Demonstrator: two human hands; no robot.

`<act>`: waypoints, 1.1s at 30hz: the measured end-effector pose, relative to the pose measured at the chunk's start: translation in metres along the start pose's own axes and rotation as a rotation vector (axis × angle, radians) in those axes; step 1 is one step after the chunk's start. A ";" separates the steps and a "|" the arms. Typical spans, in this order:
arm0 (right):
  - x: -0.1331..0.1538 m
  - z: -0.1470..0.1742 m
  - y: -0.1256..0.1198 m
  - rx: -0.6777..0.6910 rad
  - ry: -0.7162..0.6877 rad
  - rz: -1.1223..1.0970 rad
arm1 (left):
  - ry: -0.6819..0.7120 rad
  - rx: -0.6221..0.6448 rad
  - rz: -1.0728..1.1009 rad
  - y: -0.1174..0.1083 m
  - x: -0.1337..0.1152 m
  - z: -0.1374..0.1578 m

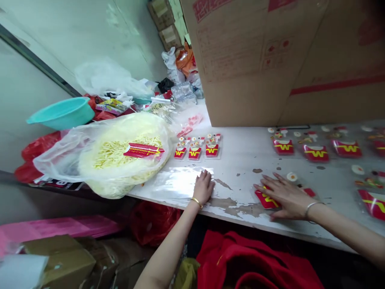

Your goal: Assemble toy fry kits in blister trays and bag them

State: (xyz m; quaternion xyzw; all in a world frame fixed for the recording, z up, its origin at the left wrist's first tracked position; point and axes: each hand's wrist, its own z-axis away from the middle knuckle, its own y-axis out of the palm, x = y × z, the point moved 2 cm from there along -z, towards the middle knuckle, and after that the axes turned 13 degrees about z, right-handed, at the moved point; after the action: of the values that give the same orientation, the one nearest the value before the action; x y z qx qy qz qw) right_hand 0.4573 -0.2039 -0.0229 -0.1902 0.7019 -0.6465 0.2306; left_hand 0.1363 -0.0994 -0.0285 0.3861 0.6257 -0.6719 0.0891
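My left hand (203, 188), with a gold bracelet at the wrist, lies on the right end of a stack of clear plastic bags (177, 180) near the table's front edge. Its fingers are slightly bent and close on nothing. To the right, my right hand (284, 198) spreads its fingers over a clear packet with a red fries box (267, 199) marked by a yellow W, partly covering it. Three small packets (194, 152) with the same red boxes stand in a row behind the bags. More such packets (282, 145) lie along the right side.
A big clear bag of pale yellow fries-like sticks (120, 176) fills the table's left, a flattened red carton (141, 150) on top. Behind it are a turquoise basin (63, 114) and assorted bags. A large cardboard box (246, 80) walls off the back right.
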 end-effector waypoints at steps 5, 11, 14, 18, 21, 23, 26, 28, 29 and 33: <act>0.024 -0.017 -0.008 0.044 0.050 -0.009 | 0.267 0.203 0.078 0.022 -0.038 0.020; 0.017 0.002 -0.005 0.075 0.127 -0.006 | 0.054 0.068 -0.034 0.023 -0.046 0.014; 0.018 -0.001 -0.008 0.067 0.150 -0.042 | 0.017 0.066 -0.079 0.028 -0.041 0.009; 0.035 -0.020 -0.014 0.014 0.161 -0.071 | 0.065 0.051 -0.093 0.030 -0.039 0.007; 0.046 -0.032 -0.017 -0.006 0.149 -0.085 | 0.067 0.044 -0.114 0.031 -0.038 0.005; 0.049 -0.037 -0.019 -0.002 0.142 -0.085 | 0.043 0.036 -0.134 0.031 -0.038 0.003; 0.051 -0.041 -0.026 0.006 0.138 -0.088 | 0.056 0.038 -0.078 0.029 -0.036 0.000; 0.053 -0.043 -0.032 0.017 0.123 -0.089 | 0.085 0.071 0.026 0.024 -0.035 0.000; 0.054 -0.044 -0.036 0.028 0.110 -0.088 | 0.101 0.097 0.083 0.020 -0.035 -0.001; 0.061 -0.051 -0.043 0.098 0.075 -0.098 | 0.229 0.214 0.187 0.010 -0.041 -0.004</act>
State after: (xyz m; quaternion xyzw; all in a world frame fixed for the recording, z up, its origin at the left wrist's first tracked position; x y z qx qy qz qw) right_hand 0.3770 -0.2006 0.0182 -0.1883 0.6673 -0.6974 0.1812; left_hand 0.1720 -0.1122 -0.0101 0.5239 0.5183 -0.6749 0.0378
